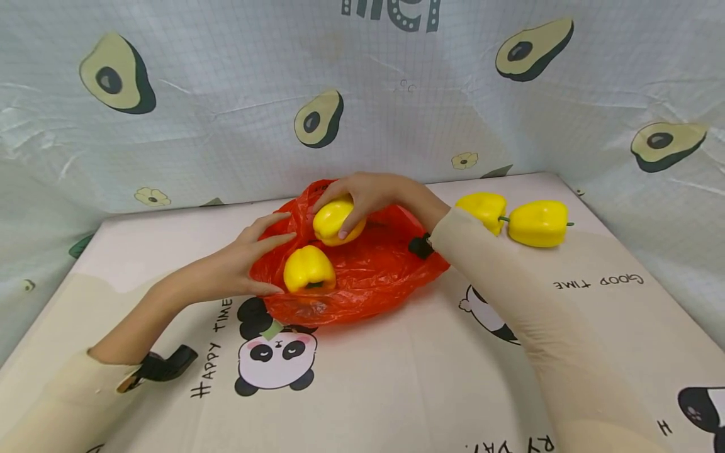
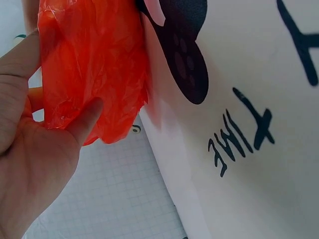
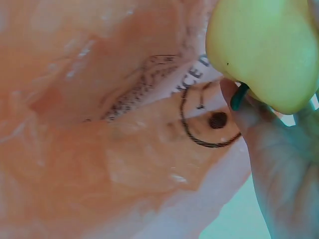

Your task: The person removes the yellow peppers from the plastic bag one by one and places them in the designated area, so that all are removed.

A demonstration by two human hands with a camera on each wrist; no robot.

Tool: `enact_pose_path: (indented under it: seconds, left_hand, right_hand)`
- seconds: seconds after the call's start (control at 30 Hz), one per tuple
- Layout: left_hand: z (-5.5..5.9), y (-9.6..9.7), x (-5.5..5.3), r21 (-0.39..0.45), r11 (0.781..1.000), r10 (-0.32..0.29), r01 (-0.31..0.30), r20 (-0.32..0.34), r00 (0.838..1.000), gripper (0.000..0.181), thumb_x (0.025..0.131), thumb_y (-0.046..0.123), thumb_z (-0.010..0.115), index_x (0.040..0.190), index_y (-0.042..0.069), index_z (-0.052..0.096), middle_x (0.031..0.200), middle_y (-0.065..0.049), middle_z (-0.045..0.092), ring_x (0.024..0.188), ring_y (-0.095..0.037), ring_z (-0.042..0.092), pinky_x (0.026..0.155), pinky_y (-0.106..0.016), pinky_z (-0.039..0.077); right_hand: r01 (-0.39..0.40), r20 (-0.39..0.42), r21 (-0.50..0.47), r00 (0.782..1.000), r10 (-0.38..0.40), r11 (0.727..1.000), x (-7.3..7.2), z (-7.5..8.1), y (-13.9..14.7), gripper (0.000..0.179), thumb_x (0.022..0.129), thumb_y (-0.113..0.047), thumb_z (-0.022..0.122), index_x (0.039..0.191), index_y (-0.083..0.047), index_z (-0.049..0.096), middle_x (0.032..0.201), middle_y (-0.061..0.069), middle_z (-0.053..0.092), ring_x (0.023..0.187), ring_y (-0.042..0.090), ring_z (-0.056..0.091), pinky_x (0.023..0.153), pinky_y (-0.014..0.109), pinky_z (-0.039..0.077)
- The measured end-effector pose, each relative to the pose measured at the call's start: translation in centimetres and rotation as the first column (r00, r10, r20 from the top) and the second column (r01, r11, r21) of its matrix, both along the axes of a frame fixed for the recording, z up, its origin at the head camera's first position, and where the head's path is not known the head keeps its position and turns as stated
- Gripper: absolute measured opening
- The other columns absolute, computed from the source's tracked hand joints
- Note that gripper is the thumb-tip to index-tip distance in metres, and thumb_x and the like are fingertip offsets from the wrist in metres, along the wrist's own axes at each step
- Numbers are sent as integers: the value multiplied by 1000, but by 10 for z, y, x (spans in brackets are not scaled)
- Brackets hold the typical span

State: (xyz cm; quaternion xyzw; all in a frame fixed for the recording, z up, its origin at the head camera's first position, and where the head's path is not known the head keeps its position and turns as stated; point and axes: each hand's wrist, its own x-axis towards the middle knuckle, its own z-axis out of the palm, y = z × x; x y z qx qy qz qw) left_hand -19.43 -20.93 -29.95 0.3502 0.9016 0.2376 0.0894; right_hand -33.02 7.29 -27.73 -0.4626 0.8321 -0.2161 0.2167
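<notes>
A red plastic bag (image 1: 374, 270) lies spread with its mouth up on the table. In the head view my right hand (image 1: 370, 192) grips a yellow bell pepper (image 1: 334, 221) over the bag's back part. The right wrist view shows that pepper (image 3: 264, 50) with its green stem beside my thumb. A second yellow bell pepper (image 1: 308, 269) rests at the left inside the bag. My left hand (image 1: 238, 261) is at the bag's left side, fingers spread and fairly straight. In the left wrist view its thumb lies against the red plastic (image 2: 99, 64).
Two more yellow bell peppers, a left one (image 1: 481, 207) and a right one (image 1: 538, 223), lie at the table's back right, beyond my right forearm. A printed cloth covers the table (image 1: 396, 390). Behind it hangs a pale curtain (image 1: 226, 75) with avocado prints.
</notes>
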Motion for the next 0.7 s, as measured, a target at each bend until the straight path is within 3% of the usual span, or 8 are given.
enact_pose_path:
  seconds: [0.23,0.47,0.7]
  left_hand:
    - [0,-1,1,2,1000,5,-5,7,1000,84,82,24,86,152,2,44,167,-16,9,150,-45,15,110,-68,36]
    - [-1,0,0,-13,1000,23,-23,3,1000,88,80,21,88,153,3,42,168,-14,7,151,-44,12,109,-65,39]
    - [1,1,3,-13,1000,26,-26,-2,1000,86,81,23,88,152,2,43,167,-16,8,150,-46,13,106,-65,42]
  right_hand:
    - [24,-30,-30,999,-25,999,2,16,4,62,80,-39,86,137,-27,65,127,-6,63,111,16,55,94,33,51]
    - [-6,-32,-100,999,3,995,10,37,18,59,81,-33,86,136,-21,66,130,-4,63,113,16,56,95,33,52]
    - [-10,-65,-113,998,3,994,16,49,33,58,81,-33,88,134,-21,68,129,-6,63,112,15,56,96,34,51]
